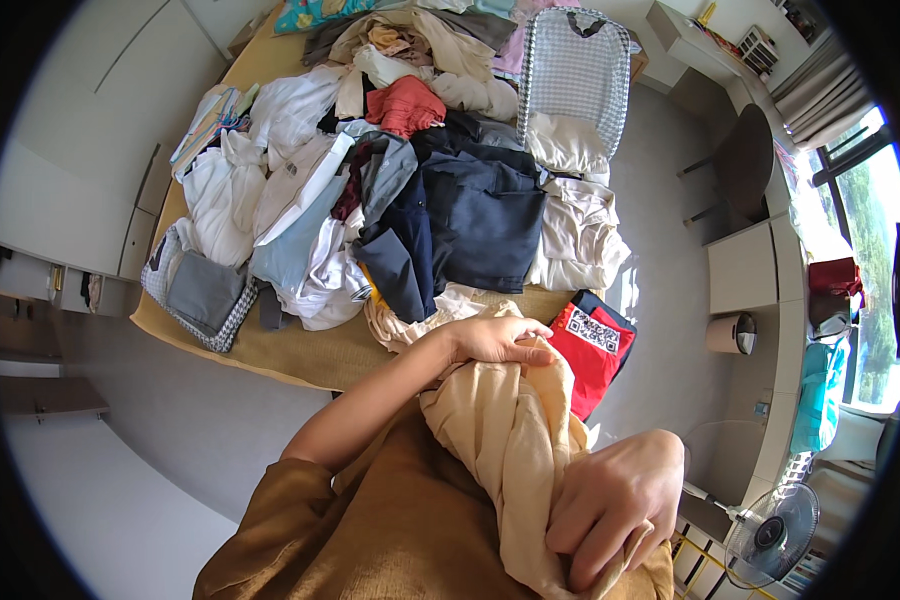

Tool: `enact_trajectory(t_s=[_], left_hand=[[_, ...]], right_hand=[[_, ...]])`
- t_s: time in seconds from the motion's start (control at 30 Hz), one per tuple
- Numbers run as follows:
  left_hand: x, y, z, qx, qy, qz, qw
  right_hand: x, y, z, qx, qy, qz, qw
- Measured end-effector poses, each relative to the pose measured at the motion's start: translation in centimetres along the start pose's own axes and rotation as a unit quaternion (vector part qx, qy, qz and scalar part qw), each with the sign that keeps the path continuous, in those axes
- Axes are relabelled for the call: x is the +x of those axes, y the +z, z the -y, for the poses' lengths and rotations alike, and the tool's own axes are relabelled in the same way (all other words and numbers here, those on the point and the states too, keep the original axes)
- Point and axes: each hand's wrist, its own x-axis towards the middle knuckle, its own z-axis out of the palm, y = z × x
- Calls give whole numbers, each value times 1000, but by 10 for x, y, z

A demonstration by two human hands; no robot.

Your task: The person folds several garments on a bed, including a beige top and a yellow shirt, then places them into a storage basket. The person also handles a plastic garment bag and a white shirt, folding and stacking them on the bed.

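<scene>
A cream cloth garment [487, 420] hangs bunched in front of my body, held in both hands. My left hand [499, 341] grips its upper part near the bed's edge, thumb laid over the fabric. Lower and closer to me, my right hand [619, 495] has its fingers curled into the other end; the fingertips are partly hidden in the folds. Just beyond my left hand lies a folded red garment [585, 360] with a black-and-white printed patch, resting on something dark. A pale peach garment [397, 322] lies crumpled behind my left forearm.
Heaped clothes cover the bed [285, 360], with dark navy garments [484, 217] in the middle. A houndstooth storage case [574, 75] stands at the far right; a smaller one [225, 337] holds folded grey cloth. A chair [742, 165] and a fan [772, 532] are to the right.
</scene>
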Motion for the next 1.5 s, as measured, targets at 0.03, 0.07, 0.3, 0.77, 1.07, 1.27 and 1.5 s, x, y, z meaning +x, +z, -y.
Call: enact_trajectory(t_s=[0.03,0.07,0.3,0.77,1.07,1.27,1.5], left_hand=[[1,-1,2,-49,24,-28,998],[0,-3,5,-99,48,-57,992],[-65,-43,-26,-224,131,-242,935],[-159,-2,-153,-165,410,-494,748],[-115,49,-158,-148,386,-459,786],[-121,60,-158,-150,378,-485,774],[-129,62,-157,-63,339,-487,803]], right_hand=[[-4,1,3,-13,1,-11,1000],[-10,2,7,-27,3,-22,999],[-50,8,38,-94,36,-122,987],[-199,9,-28,-329,294,-771,460],[-101,10,-23,-505,376,-563,535],[-73,-7,-62,-471,362,-548,589],[-46,-25,-43,-426,128,-604,661]])
